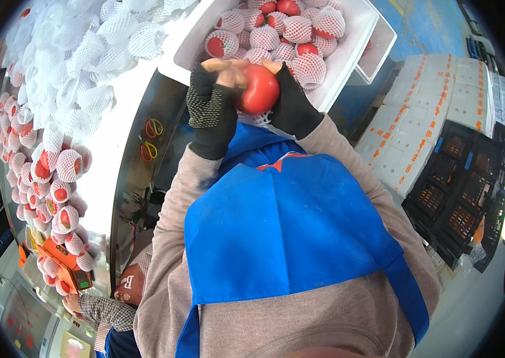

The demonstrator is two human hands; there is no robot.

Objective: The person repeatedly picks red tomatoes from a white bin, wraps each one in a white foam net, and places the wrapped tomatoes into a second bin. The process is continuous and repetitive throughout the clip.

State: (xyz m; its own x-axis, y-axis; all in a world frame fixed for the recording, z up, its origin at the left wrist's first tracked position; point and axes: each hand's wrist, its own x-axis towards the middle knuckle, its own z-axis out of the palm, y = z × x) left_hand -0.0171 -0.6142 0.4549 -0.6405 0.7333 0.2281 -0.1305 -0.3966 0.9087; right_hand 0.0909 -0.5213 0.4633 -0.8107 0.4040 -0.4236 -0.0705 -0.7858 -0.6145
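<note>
A bare red tomato (pixel 260 89) is held between my two hands, above the near edge of a white foam box (pixel 335 100). My left hand (pixel 213 105), in a black fingerless glove with a dotted palm, has its blurred fingers against the tomato's left side. On the other side, my right hand (pixel 293 100) grips it, in a matching black glove. Part of a white foam net (pixel 261 118) shows just under the tomato. Inside the box lie many red tomatoes in foam net sleeves (pixel 265 38).
Left, a white table carries a heap of empty foam nets (pixel 87 49), netted tomatoes (pixel 60 192) and an orange scale (pixel 62 264). Another person's hand (pixel 72 304) is beside the scale. Scissors (pixel 148 150) hang below the table edge. White foam boxes (pixel 413 121) and black crates (pixel 454 188) are stacked right.
</note>
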